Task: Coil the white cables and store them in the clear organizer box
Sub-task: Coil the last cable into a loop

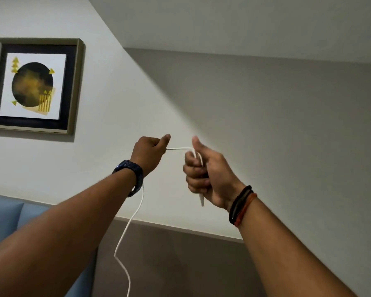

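Both hands up in front of the wall, prob. to let slack hang free while winding. Right hand (204, 174) grip clenched on white cable (129, 228), a loop or two over the fist, plug end poking out below. Left hand (148, 153) pinches the cable taut. Count: 1 cable, 2 hands. Organizer box not in view.

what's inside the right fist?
White cable: loops show at the top of the right hand and a plug end sticks out below. The fingers hide how many turns are inside. One strand runs across to the left hand, then hangs down.
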